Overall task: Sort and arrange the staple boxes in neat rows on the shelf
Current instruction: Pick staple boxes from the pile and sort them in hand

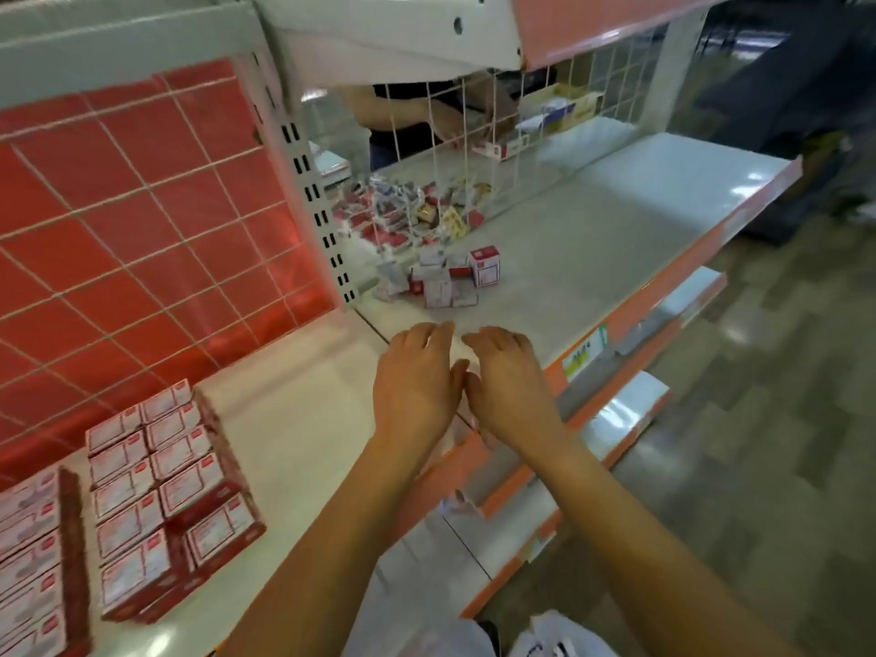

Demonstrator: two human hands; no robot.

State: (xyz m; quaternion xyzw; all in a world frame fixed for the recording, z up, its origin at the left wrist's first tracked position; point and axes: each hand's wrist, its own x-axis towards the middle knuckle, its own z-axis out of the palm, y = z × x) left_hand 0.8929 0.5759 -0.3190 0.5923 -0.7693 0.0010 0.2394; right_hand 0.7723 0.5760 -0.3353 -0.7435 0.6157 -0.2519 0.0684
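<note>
Empty left hand point(417, 386) and right hand point(507, 386) hover side by side. I'd scoop the loose boxes point(445, 277) just ahead, gently.

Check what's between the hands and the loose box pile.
Only bare shelf. In the head view, the left hand and right hand hover empty just short of the loose pile.

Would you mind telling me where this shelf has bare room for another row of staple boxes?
The shelf is bare between the arranged rows and the loose pile, and right of that pile. Behind the wire grid it is crowded.
</note>
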